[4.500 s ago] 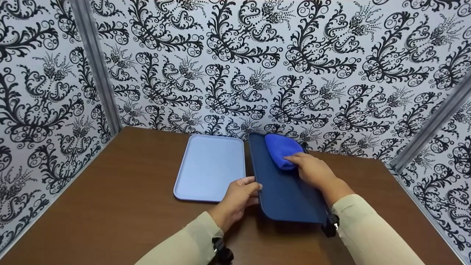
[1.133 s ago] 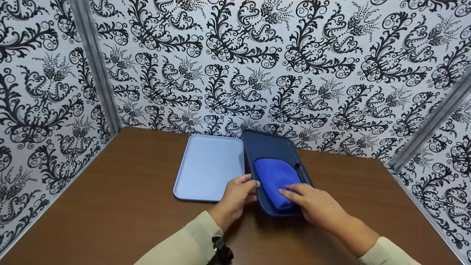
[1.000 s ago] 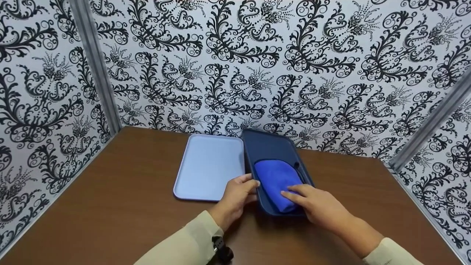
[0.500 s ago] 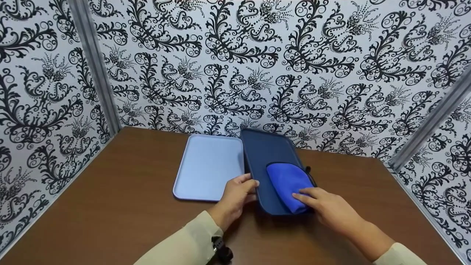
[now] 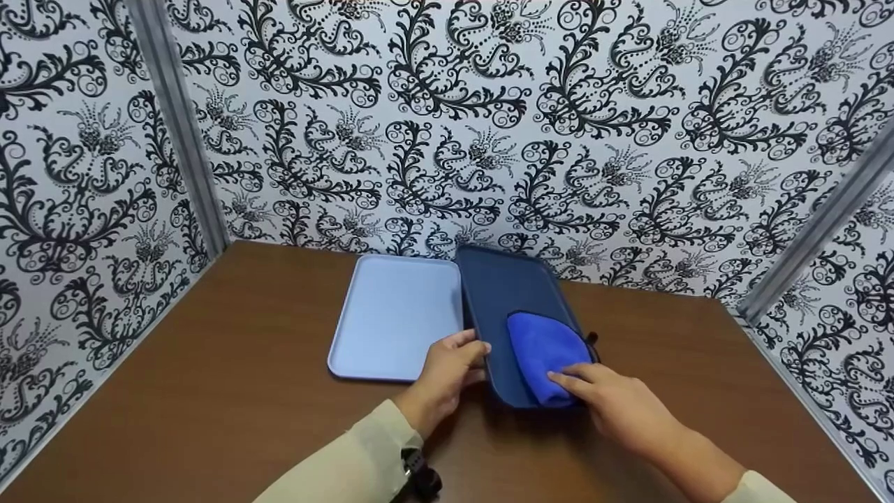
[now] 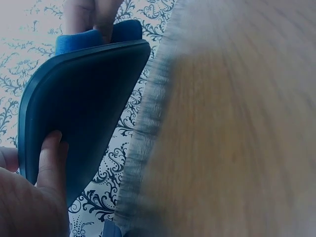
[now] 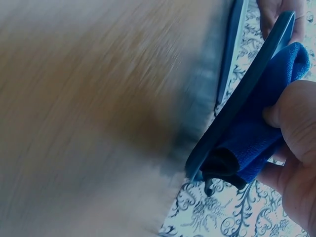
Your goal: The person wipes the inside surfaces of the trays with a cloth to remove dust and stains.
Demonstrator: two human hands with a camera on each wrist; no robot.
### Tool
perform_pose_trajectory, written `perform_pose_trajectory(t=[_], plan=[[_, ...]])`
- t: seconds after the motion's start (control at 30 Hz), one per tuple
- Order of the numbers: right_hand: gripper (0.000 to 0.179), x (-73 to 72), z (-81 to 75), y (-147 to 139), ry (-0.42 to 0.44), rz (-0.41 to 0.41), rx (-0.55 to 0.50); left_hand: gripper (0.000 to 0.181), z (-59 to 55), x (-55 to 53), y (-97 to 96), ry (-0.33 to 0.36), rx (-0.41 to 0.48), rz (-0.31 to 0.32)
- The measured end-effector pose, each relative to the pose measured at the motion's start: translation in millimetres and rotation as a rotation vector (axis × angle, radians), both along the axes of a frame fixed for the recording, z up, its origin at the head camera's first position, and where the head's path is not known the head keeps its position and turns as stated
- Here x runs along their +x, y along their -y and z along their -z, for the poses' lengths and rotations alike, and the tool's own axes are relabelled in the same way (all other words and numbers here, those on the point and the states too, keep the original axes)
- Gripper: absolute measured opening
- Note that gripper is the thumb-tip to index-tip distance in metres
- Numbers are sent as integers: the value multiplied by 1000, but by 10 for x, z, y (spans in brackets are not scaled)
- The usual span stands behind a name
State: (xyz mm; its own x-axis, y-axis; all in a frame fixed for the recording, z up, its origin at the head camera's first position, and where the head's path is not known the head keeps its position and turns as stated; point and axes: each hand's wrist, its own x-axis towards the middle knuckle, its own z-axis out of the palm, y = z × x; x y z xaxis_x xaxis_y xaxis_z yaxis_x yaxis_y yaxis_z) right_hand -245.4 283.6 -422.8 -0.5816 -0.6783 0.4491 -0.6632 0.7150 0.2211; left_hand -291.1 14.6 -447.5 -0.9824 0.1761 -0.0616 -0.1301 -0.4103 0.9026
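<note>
A dark blue tray (image 5: 489, 293) stands tilted over the table, its near end raised. My left hand (image 5: 447, 374) grips its left rim, thumb on the upper face; in the left wrist view, fingers (image 6: 48, 163) lie against the underside. On the tray's upper face, near its lower right corner, is a folded blue cloth (image 5: 545, 349) with dark edging and a small black loop (image 5: 592, 338). My right hand (image 5: 628, 405) holds this cloth against the tray, as the right wrist view also shows, with the thumb (image 7: 271, 116) on the cloth.
A light blue tray (image 5: 398, 318) lies flat on the brown wooden table (image 5: 230, 363), just left of the dark one. Behind the table rises a wall (image 5: 447, 126) with black scroll patterns, and similar panels flank both sides.
The cloth has come from the tray's far end down to its near end, then shifted right toward the right edge under my right hand. My left hand keeps its grip on the rim.
</note>
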Motion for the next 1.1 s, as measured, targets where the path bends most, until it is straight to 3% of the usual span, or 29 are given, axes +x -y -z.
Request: perform_pose_trajectory(t=[0.27, 0.53, 0.77, 1.1], plan=[[58, 57, -46, 200, -33, -61, -17, 48, -8, -2, 0, 11, -14, -12], [57, 59, -53, 293, -37, -71, -6, 49, -14, 16, 3, 18, -39, -5], [57, -47, -2, 295, -77, -74, 4, 48, -15, 10, 11, 27, -50, 5], [52, -284, -37, 267, 14, 10, 18, 46, -32, 33, 6, 26, -50, 31]])
